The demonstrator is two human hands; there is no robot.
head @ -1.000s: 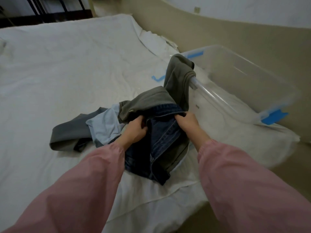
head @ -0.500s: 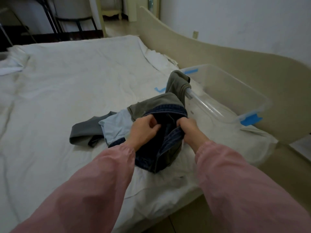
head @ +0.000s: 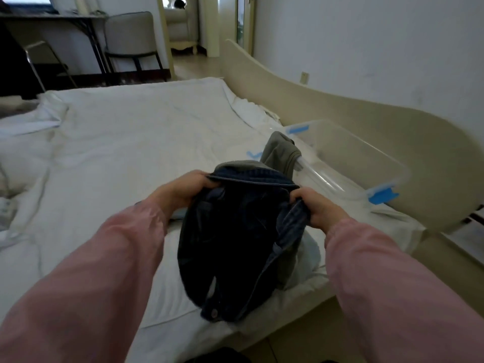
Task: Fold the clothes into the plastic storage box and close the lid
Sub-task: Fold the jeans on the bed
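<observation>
Dark blue denim garment (head: 230, 244), one, centre frame, top edge gripped by left hand (head: 183, 189) and right hand (head: 318, 208), one olive-grey garment (head: 280, 153) draped over one clear plastic storage box (head: 324, 180), right.

A big bed (head: 117, 142) fills most of the room. It has a white sheet (head: 162, 119) with many wrinkles. A tall cream board (head: 340, 111) curves along the right side of the bed. Behind it is a plain white wall (head: 366, 35) with a small socket (head: 303, 77) low down. At the back stands a grey chair (head: 129, 30) with dark legs, next to a dark table (head: 52, 18). An open doorway (head: 183, 35) shows a pale armchair (head: 178, 22) in the next room. The floor (head: 193, 66) is light. The room is dim.
</observation>
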